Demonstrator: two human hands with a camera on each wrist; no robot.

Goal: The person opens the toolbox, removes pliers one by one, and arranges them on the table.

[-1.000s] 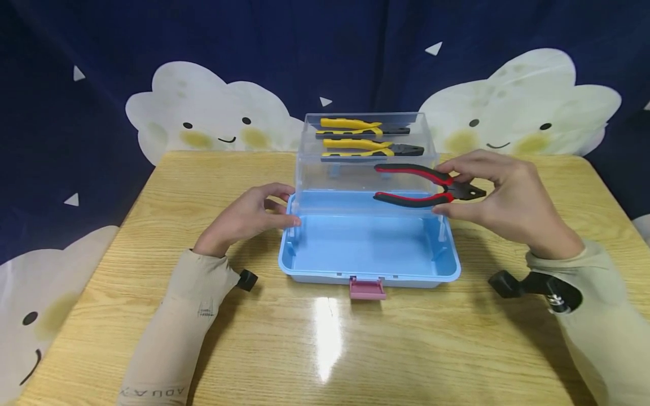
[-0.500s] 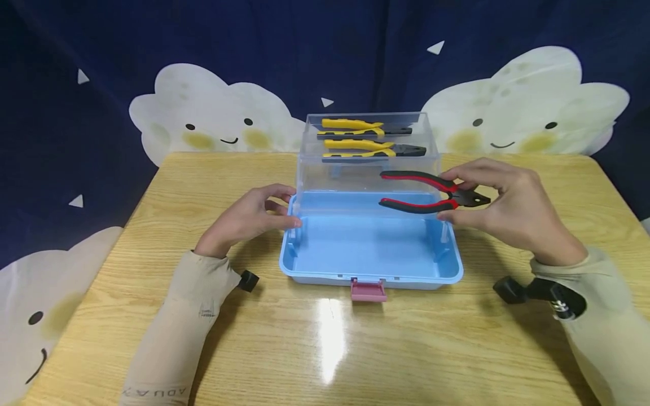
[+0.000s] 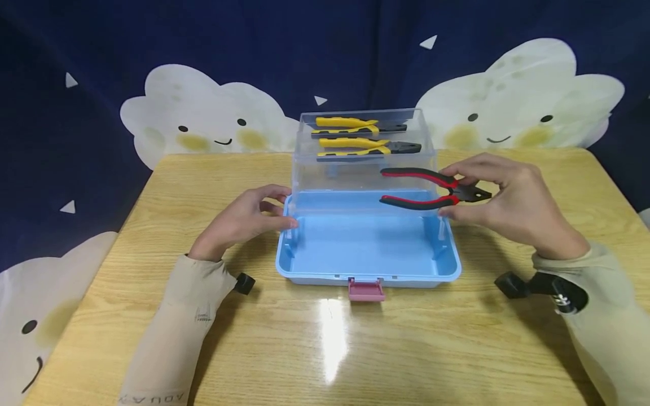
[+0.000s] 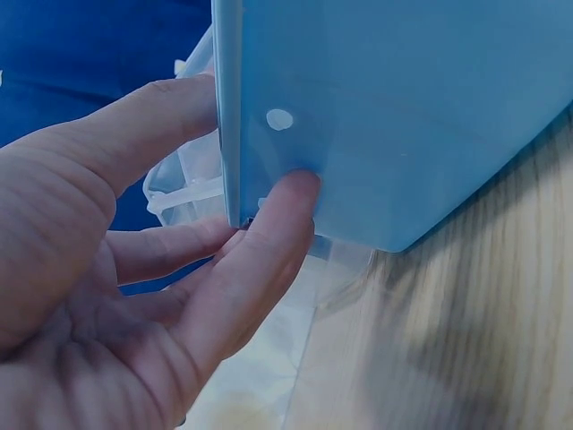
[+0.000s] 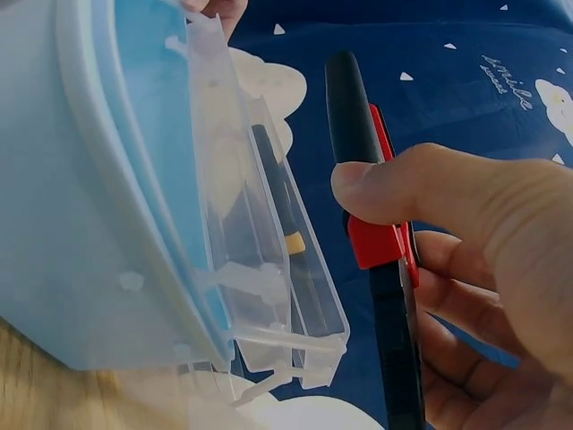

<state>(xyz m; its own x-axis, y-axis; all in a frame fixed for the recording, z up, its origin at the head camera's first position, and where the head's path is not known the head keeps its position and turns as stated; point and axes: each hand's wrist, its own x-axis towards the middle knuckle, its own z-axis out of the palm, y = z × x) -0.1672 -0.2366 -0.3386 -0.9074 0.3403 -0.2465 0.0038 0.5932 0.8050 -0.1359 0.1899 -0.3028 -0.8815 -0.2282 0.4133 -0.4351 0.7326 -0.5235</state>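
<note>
My right hand (image 3: pixel 523 206) pinches a pair of pliers (image 3: pixel 461 193) with black and red handles between thumb and fingers near the pivot. The pliers hang over the back right of the blue toolbox (image 3: pixel 365 276), handles spread and pointing left, nose toward the palm. In the right wrist view the thumb lies on one handle (image 5: pixel 351 107). My left hand (image 3: pixel 244 217) grips the toolbox's left rim, thumb on the inner side; in the left wrist view fingertips (image 4: pixel 291 197) press the outer wall. Two yellow-and-black pliers (image 3: pixel 355 144) lie in the clear upper tray (image 3: pixel 426 132).
Below the upper tray is another clear tray level (image 3: pixel 315 175), joined to the toolbox by plastic link arms (image 3: pixel 442 230). A pink latch (image 3: pixel 367 290) hangs open at the front. The wooden table (image 3: pixel 284 349) meets a dark blue cloud-printed curtain (image 3: pixel 345 51) behind.
The pliers in my right hand have shifted slightly to the right and a little toward me. My left hand keeps its grip on the toolbox, and the trays stay as they were.
</note>
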